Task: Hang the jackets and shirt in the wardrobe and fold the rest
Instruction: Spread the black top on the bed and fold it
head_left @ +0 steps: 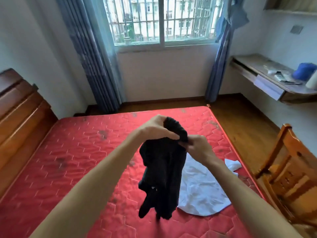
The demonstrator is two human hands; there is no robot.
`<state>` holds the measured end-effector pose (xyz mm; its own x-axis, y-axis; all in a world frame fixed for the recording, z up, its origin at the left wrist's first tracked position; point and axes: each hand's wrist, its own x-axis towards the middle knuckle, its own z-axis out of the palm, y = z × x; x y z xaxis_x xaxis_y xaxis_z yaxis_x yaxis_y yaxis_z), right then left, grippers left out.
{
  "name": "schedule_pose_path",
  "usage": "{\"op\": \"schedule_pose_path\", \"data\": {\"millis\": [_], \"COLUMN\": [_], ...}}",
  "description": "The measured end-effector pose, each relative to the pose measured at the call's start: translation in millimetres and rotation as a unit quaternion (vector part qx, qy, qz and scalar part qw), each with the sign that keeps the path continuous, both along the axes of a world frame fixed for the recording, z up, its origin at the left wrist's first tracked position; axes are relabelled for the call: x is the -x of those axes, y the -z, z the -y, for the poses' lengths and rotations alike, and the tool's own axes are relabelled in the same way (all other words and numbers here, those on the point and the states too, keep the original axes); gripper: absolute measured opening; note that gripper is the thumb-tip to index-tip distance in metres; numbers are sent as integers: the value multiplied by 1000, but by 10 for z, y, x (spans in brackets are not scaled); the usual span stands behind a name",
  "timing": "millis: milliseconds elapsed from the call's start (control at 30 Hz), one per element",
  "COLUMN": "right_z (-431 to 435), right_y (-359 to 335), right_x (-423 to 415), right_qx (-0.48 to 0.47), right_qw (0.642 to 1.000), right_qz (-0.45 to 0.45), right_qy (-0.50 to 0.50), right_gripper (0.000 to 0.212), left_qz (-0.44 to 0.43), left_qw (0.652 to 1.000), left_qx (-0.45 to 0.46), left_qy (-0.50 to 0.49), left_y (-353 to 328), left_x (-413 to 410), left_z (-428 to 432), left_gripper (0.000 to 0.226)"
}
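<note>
- Black garment, all bunched up, dangles in the air over the middle of the red mattress. Its lowest ends hang free above the surface. It's way too crumpled to tell what kind of clothing it is.
- Left hand has the top of the bundle, with the fingers curled over the wad of fabric and the thumb tucked under it.
- Right hand is just beside it, a bit lower, with the fingers curled in tight and pinching the cloth at the right side of the top. The two hands are nearly touching.
- White garment lies spread out on the mattress toward its right edge, partly hidden behind the hanging black one.
- Small white piece sits right at the right edge. It could be a sleeve of the white one or something separate, can't tell.
- The mattress itself is quilted and has dark spots dotted all over it.
- Wooden headboard runs along the left edge, and a wooden chair stands just off the right edge near the closer corner.
- Past the far edge there's a barred window with a blue curtain on each side.
- Wall-mounted desk is on the right wall, with its drawer pulled partway out and a blue object on top.
</note>
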<state>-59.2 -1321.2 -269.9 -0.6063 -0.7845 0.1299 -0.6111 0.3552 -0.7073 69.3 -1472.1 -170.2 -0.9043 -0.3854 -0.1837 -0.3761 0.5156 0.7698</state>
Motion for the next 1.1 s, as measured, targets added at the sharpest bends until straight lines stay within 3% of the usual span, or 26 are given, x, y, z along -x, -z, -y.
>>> {"op": "schedule_pose_path", "data": {"millis": [100,233,333,433,533,700,900,1033,1100], "right_z": [-57,-122,-173,-235,-344,-504,-512,-372,-293], "right_y": [-299,-643,-815,-897,-862,-606,-182,-72,-158], "right_x": [87,149,210,239,129,-101,-152,11,89], "right_qx": [28,69,68,92,147,126,-36,-14,-10], "right_qw": [996,981,973,977,960,967,994,996,998], "right_qz": [-84,-180,-214,-189,-239,-186,-87,-83,-54], "right_qy": [13,19,44,38,-9,-116,-62,30,27], "right_gripper": [33,49,38,19,28,57,78,83,97], "left_qz": [35,64,67,5,-59,-113,-168,-165,-196], "left_qw": [985,961,990,987,972,932,877,868,850], "left_qx": [167,253,60,-87,-127,-200,-313,-337,-365], "left_qy": [-23,-87,-107,-138,-187,-280,-322,-326,-324], "left_y": [-199,-375,-484,-591,-641,-649,-820,-929,-1026], "left_x": [-304,-516,-460,-218,82,416,480,383,298], "left_z": [127,183,82,-93,-250,-283,-198,-74,-89], "left_gripper": [46,18,13,16,5,5,7,3,20]}}
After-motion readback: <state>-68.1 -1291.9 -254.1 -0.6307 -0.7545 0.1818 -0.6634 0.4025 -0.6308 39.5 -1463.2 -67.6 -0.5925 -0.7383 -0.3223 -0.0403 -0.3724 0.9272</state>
